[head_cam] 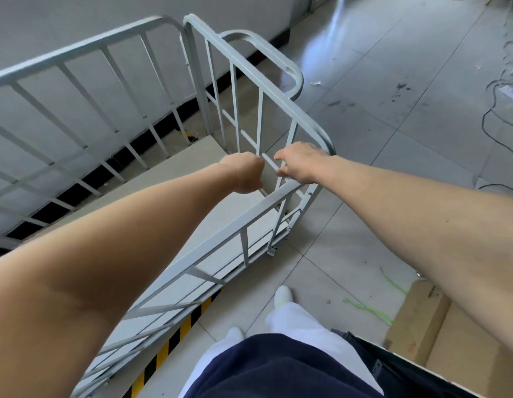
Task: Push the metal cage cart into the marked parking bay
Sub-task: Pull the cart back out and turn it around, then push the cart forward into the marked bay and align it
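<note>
Open grey tiled floor [393,145] is seen to the right of the grey metal cage cart [249,61]. The left is closed off by a white wall [63,21]; a brown cardboard box [450,340] and black cable [490,122] lie rightward.

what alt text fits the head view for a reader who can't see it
Both hands, left hand and right hand, grip the top rail of a grey metal cage cart beside a wall, with black-and-yellow floor tape along its near side.
</note>
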Tool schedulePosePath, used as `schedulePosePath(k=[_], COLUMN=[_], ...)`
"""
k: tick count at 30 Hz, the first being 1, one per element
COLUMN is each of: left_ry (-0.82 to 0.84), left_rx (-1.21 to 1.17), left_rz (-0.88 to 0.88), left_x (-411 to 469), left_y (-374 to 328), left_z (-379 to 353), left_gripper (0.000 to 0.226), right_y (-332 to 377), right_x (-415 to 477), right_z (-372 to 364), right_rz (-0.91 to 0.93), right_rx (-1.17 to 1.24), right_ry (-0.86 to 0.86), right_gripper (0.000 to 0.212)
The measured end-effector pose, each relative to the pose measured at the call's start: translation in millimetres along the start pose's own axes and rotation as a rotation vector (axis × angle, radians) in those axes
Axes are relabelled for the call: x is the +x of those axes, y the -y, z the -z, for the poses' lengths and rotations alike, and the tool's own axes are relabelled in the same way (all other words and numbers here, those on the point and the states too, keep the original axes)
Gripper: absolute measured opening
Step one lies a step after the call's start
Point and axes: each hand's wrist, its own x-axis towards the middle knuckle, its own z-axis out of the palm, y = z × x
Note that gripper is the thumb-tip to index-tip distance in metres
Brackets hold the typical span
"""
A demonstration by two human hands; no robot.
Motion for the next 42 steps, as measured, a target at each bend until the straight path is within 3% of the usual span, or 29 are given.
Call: schedulePosePath(k=[21,25,28,33,36,42], left_ry=[-0.106,-0.109,-0.105,-0.103,-0.111,-0.135], left_rx=[-0.073,-0.154,-0.252,-0.482,-0.537,-0.538], left_rz=[0.208,0.358,0.511,0.760,0.852,0.999], left_x=[163.2,198.4,231.8,275.7,295.9,323.3], left_y=[-14.0,-15.7,-26.9,-57.2,-67.1,-58.8], left_z=[104.5,119.4,135.5,162.9,174.5,192.3], left_gripper=[0.028,0.025,0.018,0.027,0.021,0.033], right_y=[-119.1,-145.9,-177.1,-227.9,-242.5,-239.0], right_x=[138.8,182.5,217.3,260.4,286.5,331.9], right_z=[98.7,116.5,132.6,164.8,178.6,206.0], right_rz=[0.192,0.319,0.468,0.732,0.844,1.069], right_rx=[-0.081,-0.085,-0.135,-0.287,-0.340,-0.439], right_ry=[-0.027,-0.025,-0.019,-0.037,-0.047,-0.075], right_gripper=[0.038,0.011,0.013,0.036,0.039,0.035])
